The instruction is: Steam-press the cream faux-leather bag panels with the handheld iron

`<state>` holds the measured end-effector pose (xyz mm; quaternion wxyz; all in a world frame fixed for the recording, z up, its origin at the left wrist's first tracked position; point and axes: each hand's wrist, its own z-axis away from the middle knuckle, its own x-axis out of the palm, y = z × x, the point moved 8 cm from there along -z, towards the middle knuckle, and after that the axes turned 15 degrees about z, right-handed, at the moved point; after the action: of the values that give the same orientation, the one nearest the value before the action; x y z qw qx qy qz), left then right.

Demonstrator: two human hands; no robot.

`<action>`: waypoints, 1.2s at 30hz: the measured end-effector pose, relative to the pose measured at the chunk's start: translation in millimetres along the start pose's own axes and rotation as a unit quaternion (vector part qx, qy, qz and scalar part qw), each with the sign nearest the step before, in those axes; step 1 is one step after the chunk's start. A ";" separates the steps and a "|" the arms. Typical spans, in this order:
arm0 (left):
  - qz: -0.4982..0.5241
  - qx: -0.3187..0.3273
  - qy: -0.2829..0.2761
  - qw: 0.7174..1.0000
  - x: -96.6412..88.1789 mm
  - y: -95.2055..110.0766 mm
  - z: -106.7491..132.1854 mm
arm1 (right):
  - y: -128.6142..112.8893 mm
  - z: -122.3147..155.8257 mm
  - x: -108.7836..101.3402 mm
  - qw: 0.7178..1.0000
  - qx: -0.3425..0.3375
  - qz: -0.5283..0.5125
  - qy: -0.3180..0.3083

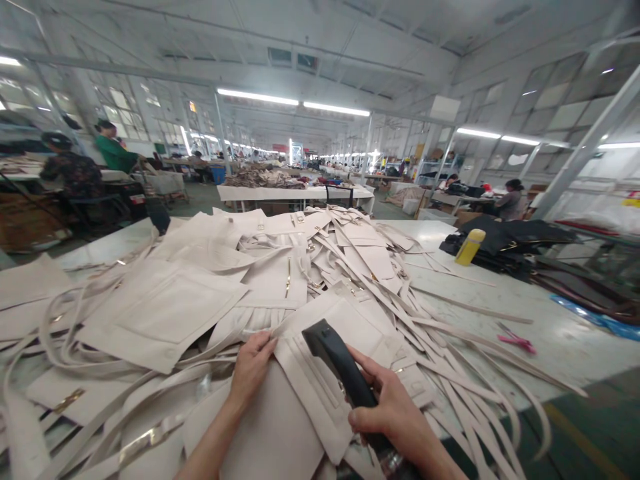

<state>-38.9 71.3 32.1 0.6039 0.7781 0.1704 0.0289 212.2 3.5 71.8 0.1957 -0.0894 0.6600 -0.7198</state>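
My right hand is wrapped round a black handheld tool with a curved body and a broad head; its exact kind is unclear. The tool's head is over a beige leather-like bag panel with stitched strips; I cannot tell whether it touches. At the panel's upper left edge, my left hand pinches the material between thumb and fingers. Both hands are over a large heap of beige bag pieces, many with straps and gold-coloured hardware. The lower end of the tool is partly hidden by my right hand.
Loose beige straps trail over the right side of the table. Pink-handled scissors, a yellow bottle and black bags lie or stand at the right. Other people work at tables farther back on both sides.
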 end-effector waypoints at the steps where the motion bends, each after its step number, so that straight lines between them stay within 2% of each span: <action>1: 0.024 -0.007 -0.010 1.000 -0.2 -0.1 -0.6 | -2.8 0.6 5.7 1.000 -0.002 0.001 -0.011; 6: 0.079 -0.001 -0.078 0.994 7.6 11.3 3.9 | -12.3 -13.6 38.5 0.998 -0.025 0.014 -0.053; 10: 0.032 0.000 -0.021 0.999 -2.7 21.5 14.3 | -16.9 -22.0 44.0 0.999 -0.031 -0.009 -0.034; 13: 0.006 -0.027 -0.007 1.000 -11.9 33.2 21.7 | -19.0 -14.6 26.5 1.000 -0.027 -0.005 0.006; 16: 0.001 -0.060 -0.040 0.997 -22.2 38.9 20.4 | -6.9 -1.5 1.0 0.999 0.008 0.028 0.027; 19: -0.024 -0.100 -0.098 0.990 -32.5 23.7 13.0 | 19.2 9.3 -23.3 0.996 0.053 0.050 0.041; 22: -0.075 -0.108 -0.135 0.982 -38.5 1.8 5.5 | 45.4 14.0 -39.6 0.993 0.085 0.058 0.058; 25: -0.113 -0.106 -0.155 0.976 -31.8 -9.0 2.3 | 58.0 10.8 -43.7 0.993 0.092 0.051 0.050; 28: -0.131 -0.094 -0.153 0.975 -16.3 -4.7 2.2 | 55.9 -2.4 -44.6 0.996 0.075 0.043 0.038; 33: -0.077 -0.082 -0.174 0.978 10.5 1.6 8.1 | 46.6 -44.9 -47.8 0.998 0.051 0.036 0.025; 36: -0.044 -0.080 -0.202 0.975 18.4 0.4 11.1 | 46.8 -73.6 -44.4 0.998 0.049 0.035 0.000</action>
<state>-18.7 66.5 26.5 0.6870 0.7085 0.0763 -0.1420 231.7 86.1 23.2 0.2252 -0.0569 0.6264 -0.7440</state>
